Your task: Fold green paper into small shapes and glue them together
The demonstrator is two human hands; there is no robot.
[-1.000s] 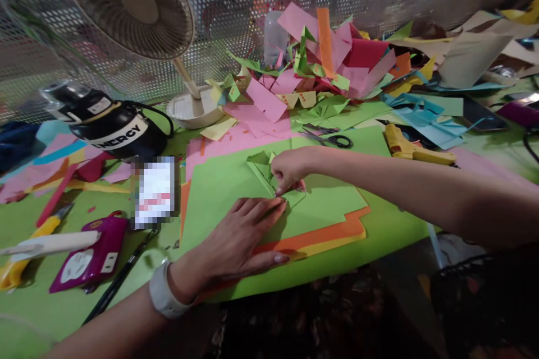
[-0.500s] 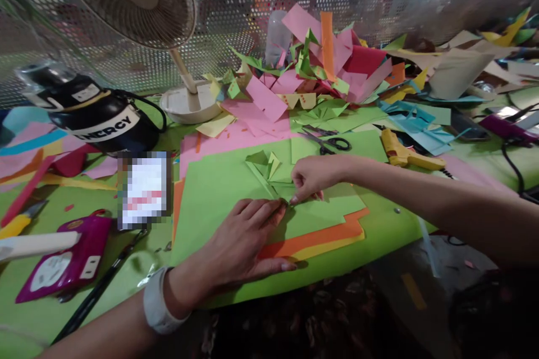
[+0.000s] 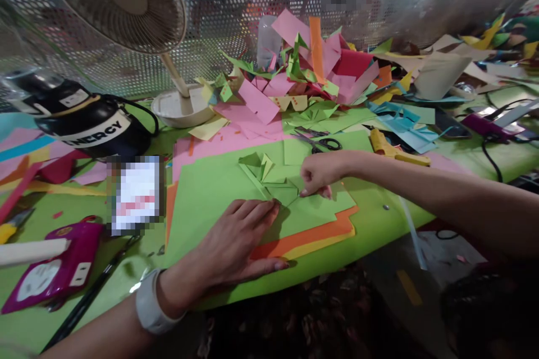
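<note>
A partly folded piece of green paper (image 3: 286,193) lies on a stack of green sheets (image 3: 206,196), with orange and yellow sheets showing at the lower edge. My left hand (image 3: 238,238) rests flat with its fingers stretched out, fingertips at the left corner of the folded piece. Curled closed, my right hand (image 3: 318,174) presses its thumb down at the right side of that piece; its inner fingers are partly hidden. A folded green paper shape (image 3: 256,168) with raised points sits just behind both hands. Black-handled scissors (image 3: 322,143) lie beyond my right hand.
Behind the stack rises a heap of coloured paper scraps (image 3: 290,84). A fan (image 3: 181,104) and a black bottle (image 3: 92,126) stand at the back left. A yellow glue gun (image 3: 393,148) lies to the right, a purple case (image 3: 63,258) and black pen-like stick (image 3: 88,297) to the left.
My right hand has slid right along the folded green paper, away from my left fingertips. My left hand stays on the paper. The whole view has shifted slightly.
</note>
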